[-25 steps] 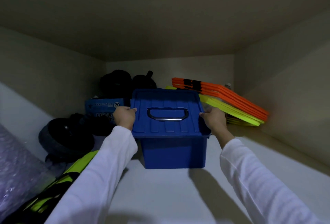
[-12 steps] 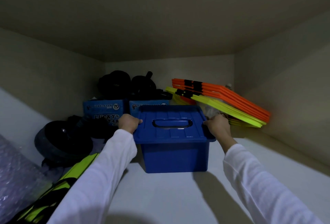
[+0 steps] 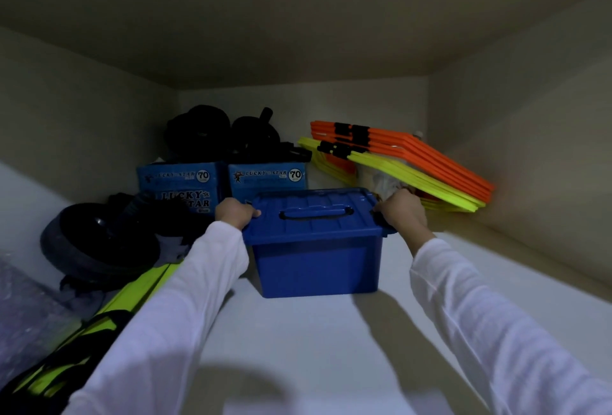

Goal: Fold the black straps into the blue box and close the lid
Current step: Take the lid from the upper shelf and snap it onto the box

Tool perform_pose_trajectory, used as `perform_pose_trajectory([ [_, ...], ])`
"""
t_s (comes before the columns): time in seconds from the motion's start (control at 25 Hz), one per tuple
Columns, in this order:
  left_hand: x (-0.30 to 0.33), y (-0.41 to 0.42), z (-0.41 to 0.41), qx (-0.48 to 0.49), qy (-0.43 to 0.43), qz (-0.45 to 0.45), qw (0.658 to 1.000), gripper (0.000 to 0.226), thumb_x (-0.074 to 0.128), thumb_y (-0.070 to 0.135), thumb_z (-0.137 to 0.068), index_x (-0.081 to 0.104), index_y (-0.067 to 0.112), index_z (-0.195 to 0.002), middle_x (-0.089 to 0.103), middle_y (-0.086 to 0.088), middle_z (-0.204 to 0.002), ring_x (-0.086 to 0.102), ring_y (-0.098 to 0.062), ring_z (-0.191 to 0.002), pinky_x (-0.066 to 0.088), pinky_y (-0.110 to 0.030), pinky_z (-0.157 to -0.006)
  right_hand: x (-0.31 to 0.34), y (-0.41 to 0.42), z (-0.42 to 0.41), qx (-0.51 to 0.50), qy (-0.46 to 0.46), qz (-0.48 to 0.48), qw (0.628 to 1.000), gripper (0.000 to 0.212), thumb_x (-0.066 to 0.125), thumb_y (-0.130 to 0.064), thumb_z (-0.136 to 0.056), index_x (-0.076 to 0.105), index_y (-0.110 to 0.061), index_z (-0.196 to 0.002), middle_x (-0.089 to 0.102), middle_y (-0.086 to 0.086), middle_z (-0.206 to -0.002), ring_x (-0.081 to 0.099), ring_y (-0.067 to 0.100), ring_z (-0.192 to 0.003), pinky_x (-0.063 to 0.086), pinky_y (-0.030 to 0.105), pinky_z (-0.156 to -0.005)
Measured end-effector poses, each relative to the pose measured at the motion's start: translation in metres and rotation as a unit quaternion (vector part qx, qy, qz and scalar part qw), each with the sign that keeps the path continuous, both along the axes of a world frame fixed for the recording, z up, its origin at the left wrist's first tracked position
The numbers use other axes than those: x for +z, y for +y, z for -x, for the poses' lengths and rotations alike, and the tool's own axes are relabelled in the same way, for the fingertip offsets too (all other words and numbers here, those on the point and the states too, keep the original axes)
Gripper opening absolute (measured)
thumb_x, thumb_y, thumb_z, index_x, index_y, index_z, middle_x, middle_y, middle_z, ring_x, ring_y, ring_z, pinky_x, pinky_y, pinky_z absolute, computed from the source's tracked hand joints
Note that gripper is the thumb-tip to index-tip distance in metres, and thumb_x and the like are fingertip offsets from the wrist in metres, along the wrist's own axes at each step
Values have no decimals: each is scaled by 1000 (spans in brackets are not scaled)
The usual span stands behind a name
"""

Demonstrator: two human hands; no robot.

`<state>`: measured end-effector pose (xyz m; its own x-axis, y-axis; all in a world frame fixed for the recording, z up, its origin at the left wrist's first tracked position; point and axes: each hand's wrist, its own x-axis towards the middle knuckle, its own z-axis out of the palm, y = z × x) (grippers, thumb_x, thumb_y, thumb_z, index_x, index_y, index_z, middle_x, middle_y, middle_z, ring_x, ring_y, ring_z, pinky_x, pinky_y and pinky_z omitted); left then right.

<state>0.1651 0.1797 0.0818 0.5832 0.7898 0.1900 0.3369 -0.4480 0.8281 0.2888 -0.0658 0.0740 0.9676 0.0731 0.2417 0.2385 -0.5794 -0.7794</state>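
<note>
blue moulded-plastic box [image 3: 316, 262], smooth, faint sheen, ribbed lid, between both hands | white knit-cloth sleeves [image 3: 490, 325], matt | printed blue cardboard cartons [image 3: 268, 176] beyond left hand | orange and yellow foam-like boards [image 3: 430, 166], matt, beyond right hand

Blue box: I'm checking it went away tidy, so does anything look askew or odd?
Nothing stands out. The blue box sits level on the shelf, lid on, both hands gripping its ends.

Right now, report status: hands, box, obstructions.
Left hand and right hand grip the blue box at its lid ends. Lid on, box on shelf. Lucky Star cartons close behind.
</note>
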Motion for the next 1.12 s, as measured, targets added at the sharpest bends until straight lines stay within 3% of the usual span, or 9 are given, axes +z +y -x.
perform_pose_trajectory([
  [0.08,-2,-1,-3,-1,10,-9,1000,51,71,17,-80,57,-12,-119,61,-24,-124,57,-35,-115,47,-36,-90,-1,0,-4,-5,7,7,1000,26,60,-21,-87,64,0,-101,65,19,-115,62,33,-103,44,32,-71],
  [0.16,-2,-1,-6,-1,23,-22,1000,51,71,18,-81,56,-12,-120,60,-23,-125,57,-34,-116,47,-35,-90,-2,0,-8,-7,6,17,1000,30,60,-22,-88,64,1,-106,65,19,-116,62,33,-105,44,32,-71],
  [0.44,-2,-2,-11,12,76,-77,994,48,67,21,-84,56,-12,-118,59,-23,-126,56,-34,-117,43,-32,-82,-4,7,-17,-12,3,39,999,29,58,-22,-89,66,-1,-106,68,18,-113,65,31,-103,51,33,-74],
  [0.56,-1,-3,-13,20,90,-92,991,49,66,22,-85,56,-12,-119,58,-23,-128,56,-34,-118,45,-34,-91,-4,11,-19,-17,0,40,999,28,57,-23,-90,65,-1,-106,67,18,-114,64,31,-104,44,30,-69],
  [0.72,0,-1,-18,21,88,-96,991,48,64,22,-87,55,-11,-120,57,-23,-129,55,-34,-119,45,-34,-93,-6,15,-22,-13,-9,46,999,26,56,-24,-91,64,-2,-100,66,18,-116,63,32,-106,44,32,-72],
  [0.8,-3,1,-19,20,85,-94,992,48,64,22,-87,55,-12,-119,57,-24,-129,55,-35,-119,45,-35,-93,-10,18,-24,-10,-17,51,999,23,54,-24,-92,63,-3,-89,66,19,-115,63,32,-102,42,31,-69],
  [1.0,-12,6,-25,24,88,-107,990,44,64,21,-87,58,-14,-112,61,-27,-122,57,-38,-114,47,-38,-89,-12,20,-25,-9,6,11,1000,26,55,-24,-91,63,-2,-105,64,17,-114,61,30,-92,41,30,-68],
  [1.12,-13,8,-26,24,79,-98,992,45,66,22,-86,59,-14,-112,61,-27,-122,57,-38,-113,47,-37,-89,-15,20,-25,-1,13,0,1000,15,57,-23,-89,60,-8,-90,66,17,-110,56,27,-83,40,29,-67],
])
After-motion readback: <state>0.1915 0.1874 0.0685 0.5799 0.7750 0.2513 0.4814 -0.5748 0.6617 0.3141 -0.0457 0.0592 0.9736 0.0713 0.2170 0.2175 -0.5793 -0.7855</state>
